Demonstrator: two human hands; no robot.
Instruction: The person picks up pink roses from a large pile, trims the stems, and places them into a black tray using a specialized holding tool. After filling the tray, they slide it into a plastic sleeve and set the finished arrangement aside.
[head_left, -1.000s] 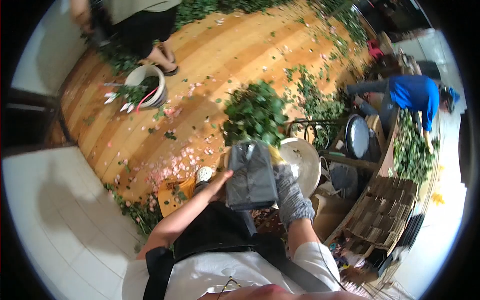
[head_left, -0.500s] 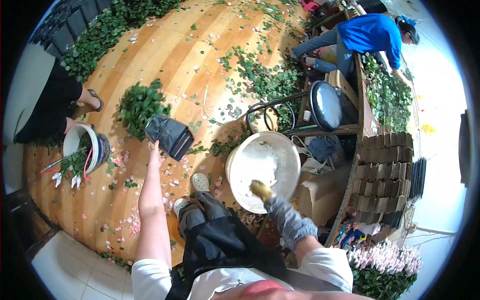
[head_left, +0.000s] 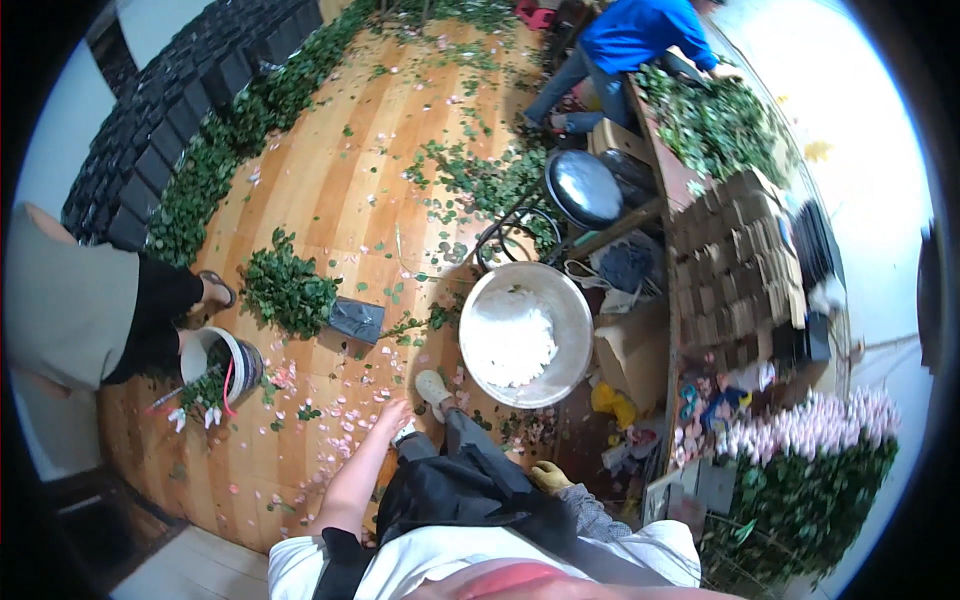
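Observation:
My bare left hand [head_left: 393, 417] hangs in front of my left leg, beside a pale clog, fingers loosely apart and nothing in them. On the floor beyond it lies a leafy green bundle [head_left: 288, 287] with its end in a black wrapper [head_left: 357, 320], apart from my hand. My right hand [head_left: 548, 477], in a yellowish glove with a grey patterned sleeve, is low by my right thigh. Its fingers look loosely apart, with nothing seen in them. Ahead of it stands a large pale basin [head_left: 468, 335] with white material [head_left: 520, 345] inside.
A white bucket [head_left: 250, 368] with leaves stands at left, near a person [head_left: 75, 310]. Another person in blue [head_left: 640, 40] leans over the leaf-covered bench at far right. A stool [head_left: 583, 188], stacked cardboard [head_left: 735, 270] and pink flowers [head_left: 815, 425] line the right. Leaves and petals litter the floor.
My left hand has let go of the wrapped leafy bundle, now on the floor, and drawn back toward me. My gloved right hand has moved from over the basin to my side. The view has shifted.

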